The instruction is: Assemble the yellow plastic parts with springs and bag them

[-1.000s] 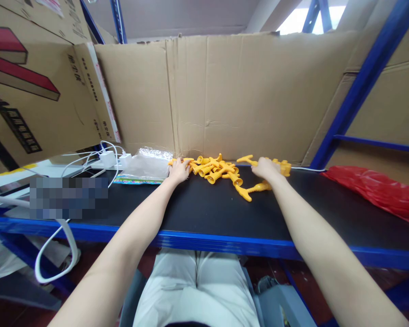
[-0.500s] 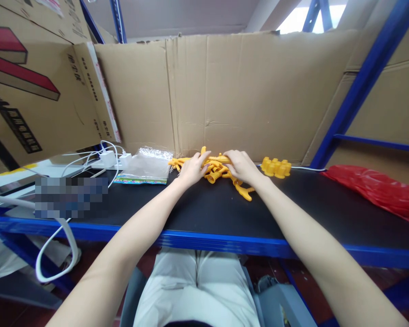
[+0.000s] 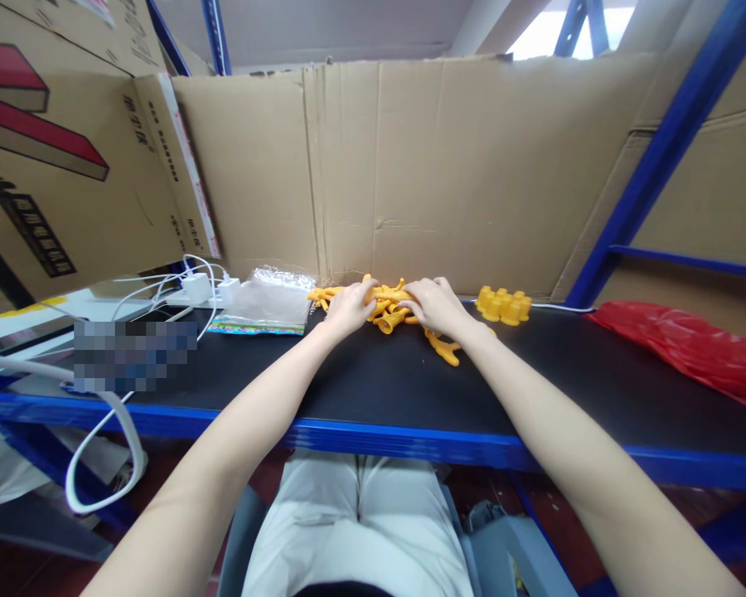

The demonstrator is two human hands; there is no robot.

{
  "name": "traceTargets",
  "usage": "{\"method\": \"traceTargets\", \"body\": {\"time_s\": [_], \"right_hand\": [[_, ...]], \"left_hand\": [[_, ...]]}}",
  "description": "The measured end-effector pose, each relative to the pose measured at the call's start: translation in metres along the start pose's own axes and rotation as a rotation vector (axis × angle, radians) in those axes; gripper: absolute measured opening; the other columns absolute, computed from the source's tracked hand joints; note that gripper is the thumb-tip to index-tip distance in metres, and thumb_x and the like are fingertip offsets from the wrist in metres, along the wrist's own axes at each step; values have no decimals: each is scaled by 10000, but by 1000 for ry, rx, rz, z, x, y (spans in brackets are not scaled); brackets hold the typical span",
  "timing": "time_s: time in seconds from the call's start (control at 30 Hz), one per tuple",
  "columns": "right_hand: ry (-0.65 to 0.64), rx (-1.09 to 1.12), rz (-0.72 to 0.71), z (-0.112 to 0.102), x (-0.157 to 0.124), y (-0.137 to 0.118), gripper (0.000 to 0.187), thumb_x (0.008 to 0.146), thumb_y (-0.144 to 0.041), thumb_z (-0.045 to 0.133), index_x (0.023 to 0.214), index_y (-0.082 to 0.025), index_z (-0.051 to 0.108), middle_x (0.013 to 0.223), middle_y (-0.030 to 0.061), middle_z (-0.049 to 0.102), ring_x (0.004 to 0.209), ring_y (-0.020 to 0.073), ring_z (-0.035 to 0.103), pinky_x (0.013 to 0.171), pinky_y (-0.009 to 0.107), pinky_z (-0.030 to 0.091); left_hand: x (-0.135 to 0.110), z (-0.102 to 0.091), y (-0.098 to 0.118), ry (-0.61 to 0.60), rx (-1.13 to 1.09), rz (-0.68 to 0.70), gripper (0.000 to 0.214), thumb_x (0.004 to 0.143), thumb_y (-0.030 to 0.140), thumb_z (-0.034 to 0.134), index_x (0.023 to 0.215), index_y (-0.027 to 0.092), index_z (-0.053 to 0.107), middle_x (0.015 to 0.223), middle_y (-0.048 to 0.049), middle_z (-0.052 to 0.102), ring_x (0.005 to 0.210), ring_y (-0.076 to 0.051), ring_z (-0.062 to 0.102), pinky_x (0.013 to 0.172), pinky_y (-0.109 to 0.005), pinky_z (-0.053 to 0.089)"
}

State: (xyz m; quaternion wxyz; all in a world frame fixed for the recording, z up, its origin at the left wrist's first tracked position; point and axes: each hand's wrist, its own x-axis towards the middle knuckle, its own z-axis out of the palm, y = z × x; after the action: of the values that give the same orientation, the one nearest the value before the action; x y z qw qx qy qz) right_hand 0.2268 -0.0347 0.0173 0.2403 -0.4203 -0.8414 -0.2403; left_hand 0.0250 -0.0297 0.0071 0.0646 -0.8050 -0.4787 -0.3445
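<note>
A pile of yellow branch-shaped plastic pieces [image 3: 386, 323] lies at the back of the black table, between and under my hands. My left hand [image 3: 350, 308] is closed around one yellow branch-shaped piece [image 3: 386, 293] at its left end. Closed on the right end of the same piece is my right hand [image 3: 436, 305]; its fingertips are partly hidden. A forked yellow piece [image 3: 444, 348] lies on the table below my right wrist. More yellow ends [image 3: 319, 295] stick out to the left of my left hand.
A cluster of yellow cup-shaped pieces [image 3: 503, 305] stands to the right. On the left lie a clear plastic bag [image 3: 267, 300], white chargers [image 3: 196, 288] with cables, and a blurred patch. A red plastic bag [image 3: 677, 344] lies far right. Cardboard [image 3: 441, 166] walls the back.
The held yellow piece has tilted and dropped slightly, and my right hand has shifted a little to the left. My left hand has barely moved.
</note>
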Motion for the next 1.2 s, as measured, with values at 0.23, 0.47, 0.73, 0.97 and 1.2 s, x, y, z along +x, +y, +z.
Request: {"method": "traceTargets", "body": {"time_s": [0.23, 0.47, 0.73, 0.97, 1.2], "right_hand": [[54, -76, -64, -6, 2, 1, 211, 905, -273, 422, 913, -159, 600, 875, 86, 641, 824, 204, 502, 786, 344, 245], [106, -165, -172, -7, 1, 3, 168, 908, -194, 394, 903, -172, 560, 891, 74, 615, 894, 203, 474, 829, 364, 240], [154, -201, -204, -5, 1, 5, 211, 909, -133, 347, 945, -171, 551, 1007, 90, 606, 915, 196, 485, 849, 339, 260], [51, -121, -146, 4, -3, 6, 223, 904, -249, 425, 1047, -133, 549, 936, 104, 626, 866, 221, 514, 782, 317, 285], [52, -92, -71, 4, 0, 6, 185, 898, -195, 403, 965, -165, 573, 894, 78, 629, 847, 204, 500, 775, 331, 244]], "left_hand": [[5, 3, -2, -51, -386, -128, 241, 747, 189, 562, 984, 170, 600, 750, 0, 608, 610, -98, 531, 616, -224, 419], [7, 3, -4, -369, -913, -406, 71, 766, 179, 570, 824, 168, 531, 465, 89, 380, 319, -29, 279, 353, -179, 223], [7, 1, -4, -451, -930, -429, 131, 754, 237, 576, 694, 186, 471, 431, 92, 349, 314, -34, 250, 355, -184, 210], [0, -3, 5, 9, -254, -136, 171, 708, 198, 556, 878, 196, 580, 667, -2, 587, 612, -137, 546, 587, -238, 388], [0, -2, 7, 51, -110, -68, 230, 730, 213, 550, 959, 213, 580, 776, -20, 637, 735, -174, 584, 669, -263, 412]]}}
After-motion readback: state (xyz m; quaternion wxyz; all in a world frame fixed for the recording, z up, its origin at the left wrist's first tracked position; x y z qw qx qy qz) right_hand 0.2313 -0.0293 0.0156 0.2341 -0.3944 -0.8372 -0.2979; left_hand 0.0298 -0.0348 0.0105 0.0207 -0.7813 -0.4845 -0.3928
